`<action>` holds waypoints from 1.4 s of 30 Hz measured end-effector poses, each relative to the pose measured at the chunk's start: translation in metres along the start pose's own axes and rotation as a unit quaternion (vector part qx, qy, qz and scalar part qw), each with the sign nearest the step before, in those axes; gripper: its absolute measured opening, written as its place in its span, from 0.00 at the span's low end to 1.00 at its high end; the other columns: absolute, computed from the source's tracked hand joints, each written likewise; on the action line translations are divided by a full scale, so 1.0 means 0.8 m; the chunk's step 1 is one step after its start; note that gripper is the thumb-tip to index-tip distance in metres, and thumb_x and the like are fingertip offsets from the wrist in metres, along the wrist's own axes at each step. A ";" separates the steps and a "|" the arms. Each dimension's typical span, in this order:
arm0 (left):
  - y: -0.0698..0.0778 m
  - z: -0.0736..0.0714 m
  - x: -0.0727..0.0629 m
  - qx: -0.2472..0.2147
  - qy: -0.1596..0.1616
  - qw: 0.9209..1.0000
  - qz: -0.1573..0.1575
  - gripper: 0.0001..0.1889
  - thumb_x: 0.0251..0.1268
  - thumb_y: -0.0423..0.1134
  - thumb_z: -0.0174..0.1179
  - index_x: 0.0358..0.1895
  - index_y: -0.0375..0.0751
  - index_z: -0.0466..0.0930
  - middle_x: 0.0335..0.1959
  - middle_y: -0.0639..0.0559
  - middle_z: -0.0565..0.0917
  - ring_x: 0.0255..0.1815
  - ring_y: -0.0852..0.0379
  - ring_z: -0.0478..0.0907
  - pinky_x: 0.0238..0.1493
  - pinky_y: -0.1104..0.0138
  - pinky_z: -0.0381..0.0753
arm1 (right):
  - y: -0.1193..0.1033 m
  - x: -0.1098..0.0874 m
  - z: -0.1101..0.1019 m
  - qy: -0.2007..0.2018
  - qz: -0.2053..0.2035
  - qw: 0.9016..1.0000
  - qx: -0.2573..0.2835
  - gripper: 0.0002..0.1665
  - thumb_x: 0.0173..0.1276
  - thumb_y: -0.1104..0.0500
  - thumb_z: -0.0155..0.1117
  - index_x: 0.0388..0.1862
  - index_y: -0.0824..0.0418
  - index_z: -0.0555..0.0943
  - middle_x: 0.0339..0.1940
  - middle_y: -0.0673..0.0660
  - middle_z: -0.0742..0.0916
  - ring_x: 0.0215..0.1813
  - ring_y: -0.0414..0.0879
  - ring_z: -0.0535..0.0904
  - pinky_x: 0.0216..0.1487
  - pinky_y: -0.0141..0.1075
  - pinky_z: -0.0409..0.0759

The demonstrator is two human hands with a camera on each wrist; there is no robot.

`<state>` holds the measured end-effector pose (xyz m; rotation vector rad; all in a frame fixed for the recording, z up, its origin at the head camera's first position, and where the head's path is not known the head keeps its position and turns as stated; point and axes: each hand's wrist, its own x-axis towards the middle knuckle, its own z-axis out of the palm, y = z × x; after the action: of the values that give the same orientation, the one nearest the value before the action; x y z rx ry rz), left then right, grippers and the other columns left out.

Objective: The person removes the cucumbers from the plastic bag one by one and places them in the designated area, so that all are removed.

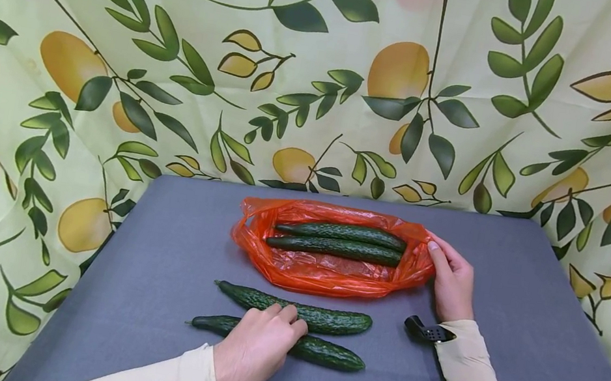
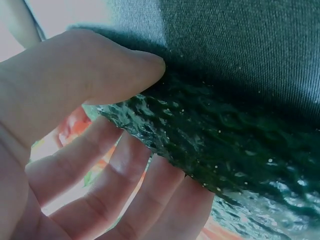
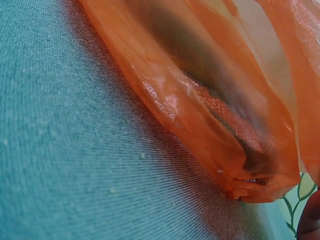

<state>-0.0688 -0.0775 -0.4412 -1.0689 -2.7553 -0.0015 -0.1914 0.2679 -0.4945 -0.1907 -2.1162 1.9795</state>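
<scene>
My left hand (image 1: 258, 347) grips the nearer of two loose cucumbers (image 1: 333, 355) around its middle. In the left wrist view, the thumb lies along one side of that bumpy dark green cucumber (image 2: 215, 125) and the fingers along the other. Just beyond lies the second loose cucumber (image 1: 334, 321), close to the knuckles. A red plastic bag (image 1: 321, 284) lies behind them with its mouth spread upward, and two cucumbers (image 1: 343, 233) rest side by side inside. At the bag's right end my right hand (image 1: 454, 284) pinches its edge; the right wrist view shows the thin orange-red film (image 3: 200, 130) close up.
Grey cloth covers the table (image 1: 175, 230). A curtain (image 1: 321, 87) printed with leaves and fruit hangs behind and at both sides. A black strap device (image 1: 428, 331) sits on the right wrist.
</scene>
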 end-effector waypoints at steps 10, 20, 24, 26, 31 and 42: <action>-0.002 -0.001 0.003 0.009 0.004 1.000 -0.001 0.12 0.54 0.31 0.75 0.38 0.53 0.87 0.33 0.56 0.83 0.31 0.55 0.83 0.22 0.63 0.78 | 0.003 0.000 -0.001 0.001 0.002 1.000 -0.004 0.29 0.84 0.46 0.61 0.76 0.60 0.80 0.60 0.36 0.88 0.62 0.28 0.81 0.58 0.17 0.77; 0.000 0.003 0.004 0.024 0.022 0.999 -0.008 0.13 0.54 0.32 0.77 0.38 0.53 0.86 0.32 0.56 0.83 0.31 0.55 0.82 0.20 0.63 0.76 | 0.003 0.002 0.000 0.002 -0.001 1.000 0.000 0.29 0.84 0.46 0.62 0.75 0.61 0.80 0.59 0.35 0.89 0.62 0.29 0.81 0.59 0.17 0.77; 0.000 0.002 0.003 0.020 0.019 1.000 -0.010 0.12 0.54 0.32 0.76 0.38 0.53 0.86 0.32 0.56 0.83 0.32 0.55 0.83 0.20 0.63 0.76 | 0.003 0.002 0.001 0.001 0.000 1.000 0.003 0.30 0.84 0.46 0.62 0.75 0.61 0.80 0.59 0.35 0.89 0.62 0.28 0.81 0.59 0.17 0.77; -0.002 -0.001 0.004 0.008 0.011 1.000 -0.012 0.12 0.54 0.33 0.76 0.39 0.53 0.87 0.33 0.57 0.84 0.33 0.56 0.83 0.21 0.63 0.78 | 0.003 0.002 0.002 -0.001 0.002 1.000 0.010 0.30 0.84 0.47 0.62 0.75 0.61 0.80 0.59 0.36 0.89 0.62 0.29 0.81 0.59 0.17 0.77; -0.009 -0.021 0.010 -0.051 -0.034 0.998 -0.018 0.15 0.55 0.43 0.81 0.45 0.53 0.88 0.36 0.59 0.85 0.37 0.58 0.86 0.27 0.63 0.82 | 0.002 0.001 0.003 -0.008 0.001 1.000 0.013 0.30 0.84 0.46 0.62 0.76 0.61 0.80 0.61 0.37 0.88 0.62 0.29 0.81 0.58 0.17 0.78; -0.044 -0.066 0.074 -0.104 -0.021 0.994 -0.042 0.22 0.61 0.50 0.80 0.56 0.50 0.88 0.44 0.57 0.87 0.44 0.57 0.86 0.39 0.59 0.88 | 0.006 0.001 0.001 -0.005 -0.001 1.000 0.016 0.30 0.84 0.47 0.62 0.75 0.62 0.80 0.57 0.34 0.89 0.61 0.29 0.82 0.57 0.17 0.79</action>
<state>-0.1262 -0.0680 -0.3767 -1.0097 -2.8851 -0.2868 -0.1923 0.2674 -0.4990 -0.1717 -2.0882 2.0162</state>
